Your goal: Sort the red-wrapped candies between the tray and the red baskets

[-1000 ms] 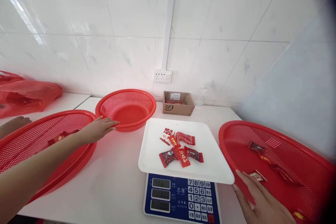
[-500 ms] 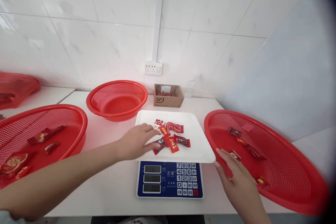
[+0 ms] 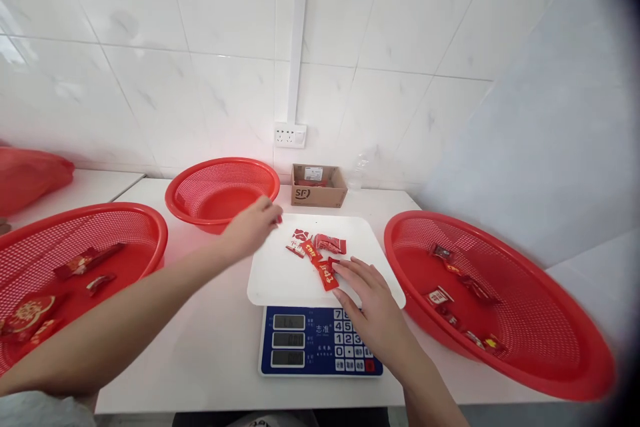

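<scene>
The left hand (image 3: 251, 225) is raised beside the rear left corner of the white weighing pan (image 3: 270, 287), its fingers pinched on a red-wrapped piece (image 3: 279, 219), of which only a small bit shows. The near rim of the rear red mesh basket (image 3: 175, 205) lies just behind that hand. The right hand (image 3: 369, 290) is over the pan's front right part, fingers bent down beside the candies; whether they grip one cannot be told, since the hand covers what lies beneath. On the pan, near its middle, lie a red-and-white packet (image 3: 300, 238), a glossy red packet (image 3: 331, 244) and two bright red candies with yellow lettering, one (image 3: 313, 251) touching the red-and-white packet and the other (image 3: 327, 277) closest to the right fingertips. The pan sits on a blue digital scale (image 3: 323, 340) on the white tabletop (image 3: 200, 353). Scattered wrapped sweets lie in the left mesh basket (image 3: 161, 233) and the right mesh basket (image 3: 545, 363). Against the tiled wall stands an open cardboard box (image 3: 320, 197) with red packets inside.
</scene>
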`<state>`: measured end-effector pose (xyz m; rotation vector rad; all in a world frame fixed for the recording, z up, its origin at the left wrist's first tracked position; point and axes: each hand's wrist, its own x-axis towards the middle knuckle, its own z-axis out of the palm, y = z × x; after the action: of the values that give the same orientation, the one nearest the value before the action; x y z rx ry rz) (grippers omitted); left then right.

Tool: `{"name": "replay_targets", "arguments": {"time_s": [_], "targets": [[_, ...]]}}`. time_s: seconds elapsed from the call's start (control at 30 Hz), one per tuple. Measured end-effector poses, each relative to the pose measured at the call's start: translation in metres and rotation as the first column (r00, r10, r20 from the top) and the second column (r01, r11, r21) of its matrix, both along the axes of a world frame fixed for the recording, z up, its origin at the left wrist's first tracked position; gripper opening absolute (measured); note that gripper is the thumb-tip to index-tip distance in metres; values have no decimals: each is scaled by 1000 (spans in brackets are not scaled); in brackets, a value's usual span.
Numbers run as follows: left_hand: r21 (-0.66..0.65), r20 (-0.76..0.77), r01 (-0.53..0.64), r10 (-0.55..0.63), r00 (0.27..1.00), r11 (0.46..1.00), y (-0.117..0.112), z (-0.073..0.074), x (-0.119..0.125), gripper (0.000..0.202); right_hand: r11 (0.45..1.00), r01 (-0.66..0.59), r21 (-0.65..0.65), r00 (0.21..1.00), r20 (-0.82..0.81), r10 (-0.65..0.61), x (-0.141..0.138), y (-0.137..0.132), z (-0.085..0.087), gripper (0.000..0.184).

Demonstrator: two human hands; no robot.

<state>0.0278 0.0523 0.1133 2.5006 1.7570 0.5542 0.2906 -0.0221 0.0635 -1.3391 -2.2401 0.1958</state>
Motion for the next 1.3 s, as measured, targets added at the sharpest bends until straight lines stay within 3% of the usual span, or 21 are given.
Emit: {"name": "replay_targets", "arguments": {"time_s": [0.1, 0.17, 0.33, 0.5, 0.7, 0.93, 1.0, 1.1, 1.2, 1.3], "targets": [[26, 25, -92, 92, 995, 995, 25, 6, -30, 25, 1000, -15, -22, 1000, 11, 16, -5, 5, -1, 37], [3, 24, -58, 58, 998, 998, 31, -1, -34, 32, 999, -26, -44, 999, 26, 27, -10, 8, -1, 37], [-111, 5, 236, -237, 971, 965, 16, -30, 8, 39, 990, -44, -134, 992, 114, 59, -24, 16, 1, 35], [-138, -15, 290, -295, 955, 947, 12, -38, 38, 42, 980, -49, -195, 978, 189, 87, -33, 22, 7, 38], [-95, -58, 221, -227, 972, 971, 13, -33, 30, 37, 974, -50, -223, 978, 186, 93, -32, 25, 8, 38], [82, -54, 8, -4, 999, 997, 33, -1, -17, 40, 968, -78, -239, 989, 106, 106, -26, 27, 7, 42], [74, -47, 10, -6, 999, 997, 31, 2, -19, 37, 965, -70, -253, 994, 62, 89, -22, 28, 7, 44], [-21, -54, 167, -168, 984, 986, 15, -6, 1, 31, 962, -40, -269, 999, 19, 47, -18, 30, 5, 46], [-113, -59, 342, -350, 935, 933, -4, -20, 33, 32, 965, -31, -260, 999, 18, 37, -15, 30, 4, 46], [-129, -57, 376, -386, 921, 917, -9, -31, 54, 31, 965, -11, -261, 1000, 19, 17, -13, 28, 5, 46]]}}
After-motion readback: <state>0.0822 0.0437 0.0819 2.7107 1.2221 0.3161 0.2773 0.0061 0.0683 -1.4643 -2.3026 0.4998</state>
